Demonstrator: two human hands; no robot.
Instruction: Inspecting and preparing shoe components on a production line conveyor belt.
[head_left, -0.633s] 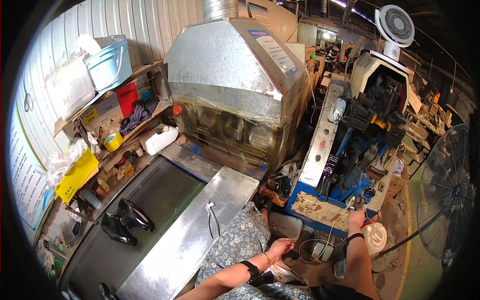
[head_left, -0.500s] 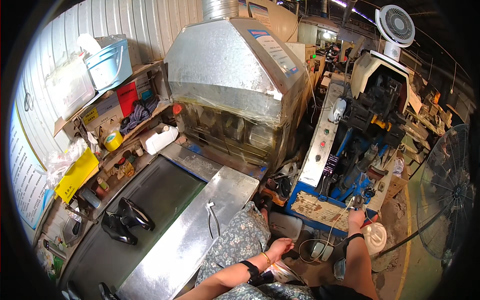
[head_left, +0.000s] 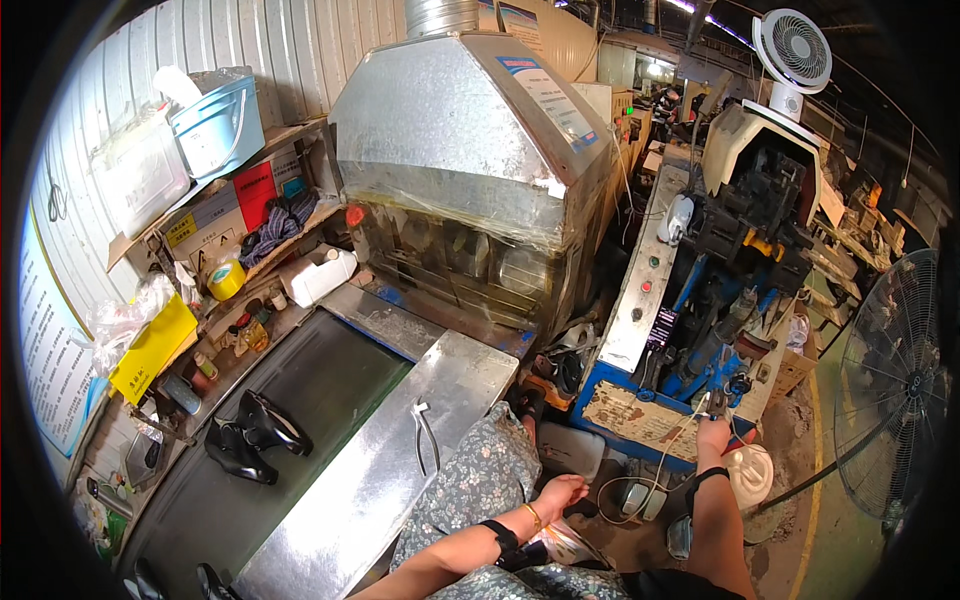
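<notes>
R grip [head_left: 713, 436]: at near end of 1 blue-framed machine [head_left: 640, 412], fingers on or against a small metal fitting [head_left: 716, 404] there; fingertips partly hidden, so can't tell how far closed or if it has firm hold. L grip [head_left: 562, 495]: fingers loosely curled, approx. half closed, over the lap; can't tell if anything's inside.

Machine runs straight ahead of R grip, w/ 3 round buttons (1 green, 1 red, 1 blk) on its panel [head_left: 632, 310], up-left of that grip. 1 wht desk fan [head_left: 793, 52] atop the far end; 1 lg blk floor fan [head_left: 905, 390] well to R grip's right. 1 off-wht jug [head_left: 748, 475] just right of & below R grip. Between both grips, low down: 2 pale boxes [head_left: 642, 500] w/ cord. 1 grey bin [head_left: 570, 452] just beyond L grip.

Left of L grip: 1 floral cloth [head_left: 470, 470] over the leg, then 1 pr pincers [head_left: 426, 437] on the metal surface [head_left: 330, 490], handles toward the person. Farther left, 4 blk shoes on the dark belt [head_left: 330, 375]: 2 together, touching, and 2 cut off at the lower edge. Ahead-left of L grip, well apart: 1 metal hood [head_left: 450, 130], 1 wht jug [head_left: 318, 275], 1 yellow tape roll [head_left: 226, 281], 1 lt-blue bucket [head_left: 215, 130].
</notes>
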